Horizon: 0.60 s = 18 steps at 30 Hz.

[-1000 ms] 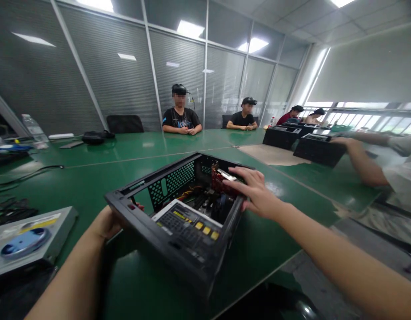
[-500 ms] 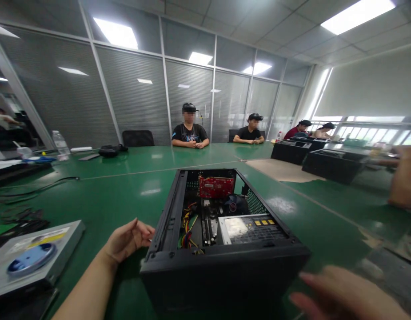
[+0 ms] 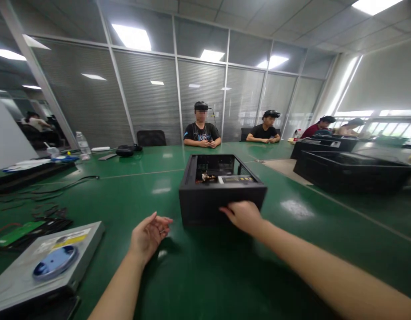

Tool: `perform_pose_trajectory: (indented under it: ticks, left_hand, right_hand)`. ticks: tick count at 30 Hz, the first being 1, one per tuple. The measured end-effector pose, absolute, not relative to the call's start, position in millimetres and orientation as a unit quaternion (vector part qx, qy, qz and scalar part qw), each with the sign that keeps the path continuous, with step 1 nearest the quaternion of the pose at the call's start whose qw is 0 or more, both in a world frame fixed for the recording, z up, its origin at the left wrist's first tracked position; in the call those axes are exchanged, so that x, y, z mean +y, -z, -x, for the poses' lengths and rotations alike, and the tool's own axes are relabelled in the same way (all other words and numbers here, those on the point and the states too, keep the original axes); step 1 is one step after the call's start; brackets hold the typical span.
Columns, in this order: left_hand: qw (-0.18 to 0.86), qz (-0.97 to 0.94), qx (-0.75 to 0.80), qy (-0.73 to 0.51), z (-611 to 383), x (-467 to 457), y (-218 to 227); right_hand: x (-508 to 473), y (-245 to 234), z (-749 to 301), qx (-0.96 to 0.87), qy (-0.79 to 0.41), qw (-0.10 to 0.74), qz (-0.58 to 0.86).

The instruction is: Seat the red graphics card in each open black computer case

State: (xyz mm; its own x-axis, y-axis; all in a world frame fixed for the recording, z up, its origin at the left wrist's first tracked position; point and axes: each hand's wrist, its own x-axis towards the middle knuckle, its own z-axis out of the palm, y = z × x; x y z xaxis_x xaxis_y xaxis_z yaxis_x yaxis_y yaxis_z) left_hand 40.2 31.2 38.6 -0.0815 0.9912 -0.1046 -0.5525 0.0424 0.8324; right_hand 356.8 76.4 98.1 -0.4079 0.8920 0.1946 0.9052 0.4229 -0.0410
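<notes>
Head view, item at centre frame: black computer case (image 3: pixel 221 195), top open, standing on green table (image 3: pixel 132 186). Right hand (image 3: pixel 243 216): fingers loosely bent, laid against the case's near panel, clasping nothing. Left hand (image 3: pixel 148 233): spread wide, palm up, empty, just left of the case, not touching. Lower left: grey optical drive (image 3: pixel 48 262). Right of frame: further black cases (image 3: pixel 345 171).

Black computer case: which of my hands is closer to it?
Right. Right hand touches the near face of the computer case; left hand sits open, apart, off its left corner.
</notes>
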Motion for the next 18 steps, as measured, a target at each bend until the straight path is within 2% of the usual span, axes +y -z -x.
perform_pose_trajectory:
  ticks: [4,9,13,18]
  left_hand:
    - [0.612,-0.308,0.38,-0.621,-34.9,25.9,-40.0]
    - [0.617,-0.329,0.384,-0.603,-31.6,21.9,-41.6]
    - [0.604,-0.355,0.423,-0.575,-37.4,27.1,-41.6]
    - [0.587,-0.395,0.449,-0.546,-38.7,33.9,-37.7]
  right_hand:
    - [164.4,-108.9,-310.9,-0.866,-0.029,0.035,0.498]
    - [176.5,-97.7,-295.6,-0.872,-0.015,0.073,0.484]
    - [192.6,-108.5,-351.2,-0.803,0.05,0.131,0.579]
    - [223.7,-151.4,-467.2,-0.665,0.113,0.142,0.724]
